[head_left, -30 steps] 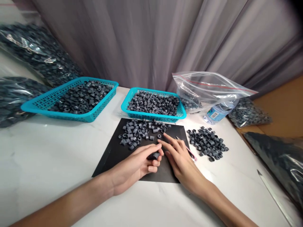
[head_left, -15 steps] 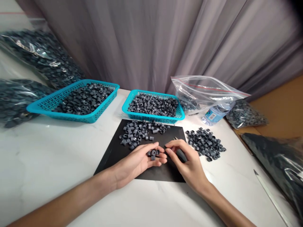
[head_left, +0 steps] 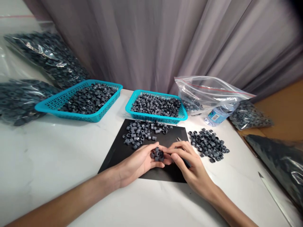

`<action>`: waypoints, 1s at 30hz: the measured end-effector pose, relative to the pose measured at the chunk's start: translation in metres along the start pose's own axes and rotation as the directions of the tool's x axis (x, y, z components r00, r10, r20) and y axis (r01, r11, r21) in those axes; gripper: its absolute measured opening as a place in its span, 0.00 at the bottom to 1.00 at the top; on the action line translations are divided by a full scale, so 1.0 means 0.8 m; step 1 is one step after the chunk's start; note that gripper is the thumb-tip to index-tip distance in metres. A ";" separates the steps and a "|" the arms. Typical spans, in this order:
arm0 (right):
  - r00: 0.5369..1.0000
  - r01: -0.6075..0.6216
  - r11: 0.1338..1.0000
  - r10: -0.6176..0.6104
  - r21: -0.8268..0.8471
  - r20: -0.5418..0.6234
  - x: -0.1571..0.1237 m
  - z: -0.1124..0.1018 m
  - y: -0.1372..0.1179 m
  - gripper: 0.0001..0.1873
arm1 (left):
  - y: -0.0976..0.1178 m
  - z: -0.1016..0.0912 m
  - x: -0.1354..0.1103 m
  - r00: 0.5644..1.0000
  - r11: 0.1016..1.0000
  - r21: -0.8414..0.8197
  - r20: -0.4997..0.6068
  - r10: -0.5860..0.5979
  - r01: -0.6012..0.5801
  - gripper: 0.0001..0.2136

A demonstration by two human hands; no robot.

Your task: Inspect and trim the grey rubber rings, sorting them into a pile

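Observation:
My left hand (head_left: 140,159) is palm up and cupped around several small dark grey plastic rings (head_left: 157,154), which lie in the palm and on the fingers. My right hand (head_left: 189,157) meets the left fingertips, its thumb and forefinger close together; anything between them is hidden. The pointed metal tip of a tool (head_left: 178,139) shows just beyond the right knuckles. Whether that tool lies on the black mat (head_left: 113,157) or is tucked in the hand, I cannot tell. Loose rings (head_left: 137,134) are heaped on the mat's far part, and another ring pile (head_left: 209,145) lies to the right.
Two turquoise baskets of rings, a left one (head_left: 94,118) and a middle one (head_left: 156,119), stand behind the mat. A zip bag (head_left: 208,88) and a water bottle (head_left: 216,116) are at back right. Filled bags (head_left: 47,53) lean at left. A pale pointed strip (head_left: 272,194) lies at right.
The right fingers have moved in against the left fingertips. The left fingers have curled more, and the rings in that palm sit bunched closer together. The view has shifted slightly.

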State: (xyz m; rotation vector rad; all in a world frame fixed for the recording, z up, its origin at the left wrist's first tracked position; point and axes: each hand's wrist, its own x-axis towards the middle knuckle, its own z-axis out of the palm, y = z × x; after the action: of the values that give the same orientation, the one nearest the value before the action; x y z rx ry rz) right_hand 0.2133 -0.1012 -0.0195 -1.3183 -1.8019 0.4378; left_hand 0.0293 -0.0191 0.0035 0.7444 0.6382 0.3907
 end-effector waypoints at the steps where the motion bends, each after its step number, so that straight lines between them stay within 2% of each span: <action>1: 1.000 -0.023 1.000 0.023 0.000 -0.020 0.000 0.000 0.002 0.15 | 0.001 0.000 0.000 1.000 1.000 0.006 -0.012 0.000 0.000 0.15; 5: 0.994 -0.072 0.997 0.072 0.005 -0.081 0.002 0.005 0.014 0.15 | 0.003 -0.001 -0.001 0.999 0.998 0.053 -0.039 0.021 -0.019 0.15; 9: 0.997 -0.067 0.997 0.065 -0.030 -0.045 0.005 0.010 0.019 0.14 | 0.006 -0.004 -0.007 0.998 0.976 0.215 -0.050 0.043 -0.031 0.16; 13: 0.993 0.018 0.984 0.003 -0.179 0.120 0.013 0.013 0.014 0.20 | 0.014 -0.004 -0.012 0.995 0.912 0.400 -0.077 -0.063 0.089 0.17; 16: 0.966 0.122 0.943 -0.042 -0.308 0.255 0.027 0.014 0.006 0.21 | 0.019 -0.008 -0.011 0.997 0.874 0.478 -0.045 -0.067 0.081 0.18; 18: 0.956 0.163 0.931 -0.068 -0.326 0.285 0.037 0.017 0.004 0.21 | 0.021 -0.013 -0.007 0.998 0.867 0.494 -0.038 -0.052 0.064 0.18; 21: 0.971 0.155 0.953 -0.098 -0.261 0.219 0.046 0.025 0.009 0.18 | 0.021 -0.024 0.000 0.999 0.881 0.471 -0.041 -0.021 0.038 0.17; 26: 0.997 0.062 0.993 -0.066 -0.105 -0.032 0.038 0.029 0.020 0.09 | 0.018 -0.039 0.009 0.999 0.928 0.373 -0.042 0.008 0.008 0.14; 28: 0.998 0.044 0.990 -0.049 -0.133 -0.034 0.035 0.027 0.020 0.10 | 0.018 -0.041 0.009 0.999 0.922 0.388 -0.036 0.018 -0.003 0.15; 30: 0.997 0.075 0.976 -0.066 -0.205 0.051 0.035 0.025 0.017 0.15 | 0.020 -0.040 0.009 0.998 0.912 0.410 -0.049 0.032 -0.009 0.16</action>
State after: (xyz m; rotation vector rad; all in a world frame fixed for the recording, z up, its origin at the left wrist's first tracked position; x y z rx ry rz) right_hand 0.2036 -0.0669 -0.0291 -1.3889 -1.9667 0.2466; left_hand 0.0118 0.0118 -0.0055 1.1461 0.7762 0.2987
